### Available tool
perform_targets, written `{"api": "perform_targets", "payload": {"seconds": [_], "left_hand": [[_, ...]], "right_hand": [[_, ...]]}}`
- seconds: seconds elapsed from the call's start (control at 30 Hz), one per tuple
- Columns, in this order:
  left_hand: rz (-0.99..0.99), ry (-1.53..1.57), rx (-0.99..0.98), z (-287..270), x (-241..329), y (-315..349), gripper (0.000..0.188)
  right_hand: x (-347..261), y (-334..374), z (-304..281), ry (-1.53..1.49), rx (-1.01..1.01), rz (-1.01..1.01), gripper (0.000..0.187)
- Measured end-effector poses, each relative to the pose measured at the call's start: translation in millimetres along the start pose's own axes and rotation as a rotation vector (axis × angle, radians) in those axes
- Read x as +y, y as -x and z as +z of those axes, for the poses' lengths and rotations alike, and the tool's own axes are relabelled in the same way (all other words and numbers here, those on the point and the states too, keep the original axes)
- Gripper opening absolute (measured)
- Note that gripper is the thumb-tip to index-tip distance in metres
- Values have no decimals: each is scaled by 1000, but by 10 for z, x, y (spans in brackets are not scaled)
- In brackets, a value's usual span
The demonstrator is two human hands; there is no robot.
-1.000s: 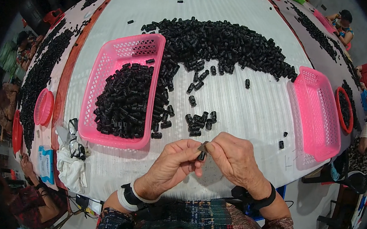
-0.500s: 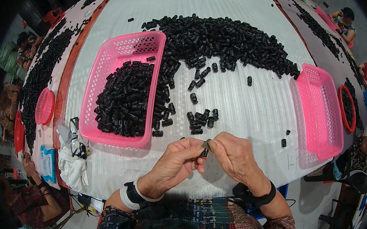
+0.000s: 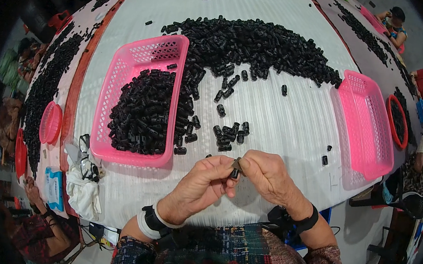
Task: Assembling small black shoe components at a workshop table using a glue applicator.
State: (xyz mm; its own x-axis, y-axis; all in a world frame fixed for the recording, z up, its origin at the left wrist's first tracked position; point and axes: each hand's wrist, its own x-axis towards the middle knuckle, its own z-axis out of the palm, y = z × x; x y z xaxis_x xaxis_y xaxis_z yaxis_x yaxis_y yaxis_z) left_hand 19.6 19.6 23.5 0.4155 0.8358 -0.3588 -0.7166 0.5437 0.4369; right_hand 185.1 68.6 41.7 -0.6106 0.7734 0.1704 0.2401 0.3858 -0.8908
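In front of my body, my two hands meet over the near part of the table. My left hand (image 3: pixel 201 185) is closed, pinching a small black plastic cylinder (image 3: pixel 235 174) between thumb and fingers. My right hand (image 3: pixel 270 181) is curled shut on a small flat greyish piece (image 3: pixel 237 161), which touches the top of that cylinder; its exact kind is too small to make out. Just beyond the hands lies a small cluster of similar black cylinders (image 3: pixel 229 133).
A pink basket (image 3: pixel 102 122) at left holds many black cylinders. Another pink basket (image 3: pixel 367 130) stands at right. A long black heap (image 3: pixel 259 45) curves across the far side. Glasses (image 3: pixel 87 169) rest on a white cloth (image 3: pixel 85 196). People work at side tables.
The view has shifted slightly, so the table things sit a little further left and higher. Both hands keep their grips, with the flat piece still against the cylinder.
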Motion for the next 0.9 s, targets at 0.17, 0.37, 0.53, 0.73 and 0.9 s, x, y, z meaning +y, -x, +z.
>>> {"api": "perform_targets", "payload": {"seconds": [0.17, 0.37, 0.53, 0.73, 0.9], "left_hand": [[25, 8, 18, 0, -1, 15, 14], [46, -8, 35, -34, -13, 2, 14], [77, 32, 64, -50, -22, -18, 14], [70, 8, 21, 34, 63, 17, 14], [19, 53, -25, 45, 35, 44, 14]], "right_hand": [[17, 5, 15, 125, 51, -35, 27], [34, 10, 48, 239, 130, -75, 27], [37, 35, 68, 212, 70, -40, 24], [-61, 2, -36, -17, 96, 47, 23], [-47, -3, 23, 37, 102, 0, 22]]}}
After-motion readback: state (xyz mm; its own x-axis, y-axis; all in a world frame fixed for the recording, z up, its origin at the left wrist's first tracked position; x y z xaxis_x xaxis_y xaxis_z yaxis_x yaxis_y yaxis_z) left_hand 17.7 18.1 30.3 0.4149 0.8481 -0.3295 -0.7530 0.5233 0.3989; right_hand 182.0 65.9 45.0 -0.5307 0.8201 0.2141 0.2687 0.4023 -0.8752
